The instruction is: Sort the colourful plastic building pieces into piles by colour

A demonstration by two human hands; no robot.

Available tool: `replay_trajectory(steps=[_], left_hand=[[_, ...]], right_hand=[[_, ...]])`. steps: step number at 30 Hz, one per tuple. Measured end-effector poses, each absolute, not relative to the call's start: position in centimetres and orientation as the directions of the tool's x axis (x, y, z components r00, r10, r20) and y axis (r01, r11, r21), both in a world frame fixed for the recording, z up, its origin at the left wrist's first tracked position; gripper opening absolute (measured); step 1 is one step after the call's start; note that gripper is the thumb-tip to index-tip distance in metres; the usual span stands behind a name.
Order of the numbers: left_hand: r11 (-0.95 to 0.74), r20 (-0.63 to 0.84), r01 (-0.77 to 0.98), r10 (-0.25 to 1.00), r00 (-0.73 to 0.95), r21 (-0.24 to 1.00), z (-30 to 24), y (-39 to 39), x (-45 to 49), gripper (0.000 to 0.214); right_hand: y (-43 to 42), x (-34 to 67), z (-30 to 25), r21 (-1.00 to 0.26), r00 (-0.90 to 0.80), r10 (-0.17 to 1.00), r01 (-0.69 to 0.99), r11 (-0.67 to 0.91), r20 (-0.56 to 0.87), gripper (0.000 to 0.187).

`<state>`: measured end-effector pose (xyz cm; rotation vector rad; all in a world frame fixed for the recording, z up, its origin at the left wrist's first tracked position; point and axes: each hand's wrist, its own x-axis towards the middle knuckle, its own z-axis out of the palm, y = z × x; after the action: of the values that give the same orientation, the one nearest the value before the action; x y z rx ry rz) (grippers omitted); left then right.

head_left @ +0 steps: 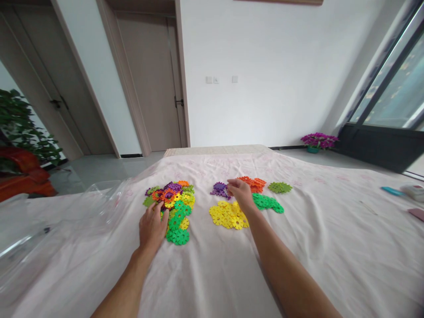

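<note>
A mixed pile of interlocking plastic flower-shaped discs, in purple, orange, yellow and green, lies on the left of the cloth. My left hand rests at the pile's near left edge, fingers apart and touching the discs. On the right, my right hand is pinched over the edge of a small purple group, with a tilted purple disc at its fingertips. Around that hand lie single-colour groups: yellow discs, green discs, orange-red discs and olive-green discs.
A pale pink patterned cloth covers the surface. Clear plastic packaging lies at the left. Near the right edge are a blue item, a white object and a thin stick. Doors and a white wall stand behind.
</note>
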<state>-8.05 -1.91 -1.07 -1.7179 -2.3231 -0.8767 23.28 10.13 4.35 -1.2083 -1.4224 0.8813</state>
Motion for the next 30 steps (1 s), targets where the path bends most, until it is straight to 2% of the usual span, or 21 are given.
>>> replay_trajectory(steps=[3,5,9,13,16,19,23,30], left_hand=[[0.16,0.423,0.827,0.797,-0.43,0.539,-0.8,-2.0,-8.8,0.048],[0.203,0.376,0.755,0.769,-0.517,0.623,-0.6,-2.2,-9.4,0.047],[0.304,0.285,0.686,0.744,-0.605,0.661,-0.1,-2.2,-10.0,0.043],[0.341,0.265,0.709,0.759,-0.595,0.617,0.3,-2.1,-9.7,0.042],[0.357,0.261,0.726,0.765,-0.588,0.588,0.3,-2.0,-9.5,0.041],[0.361,0.26,0.739,0.773,-0.578,0.569,0.3,-1.9,-9.5,0.041],[0.362,0.262,0.752,0.78,-0.568,0.552,0.2,-1.9,-9.6,0.042],[0.358,0.262,0.748,0.78,-0.569,0.56,0.3,-2.1,-9.5,0.041]], right_hand=[[8.2,19.0,3.6,-0.886,-0.186,0.948,0.347,0.308,0.257,0.026],[6.3,16.5,3.0,-0.828,-0.329,0.91,0.413,0.378,0.252,0.023],[2.6,13.3,2.4,-0.735,-0.425,0.879,0.522,0.432,0.216,0.029],[0.5,11.6,2.4,-0.652,-0.381,0.912,0.654,0.383,0.153,0.052],[0.1,10.5,2.5,-0.61,-0.356,0.923,0.702,0.368,0.146,0.058],[0.3,10.1,2.3,-0.61,-0.358,0.923,0.703,0.366,0.142,0.051],[0.9,10.5,1.9,-0.707,-0.319,0.942,0.642,0.297,0.106,0.043],[1.9,11.4,0.7,-0.824,-0.218,0.961,0.504,0.259,0.169,0.016]])
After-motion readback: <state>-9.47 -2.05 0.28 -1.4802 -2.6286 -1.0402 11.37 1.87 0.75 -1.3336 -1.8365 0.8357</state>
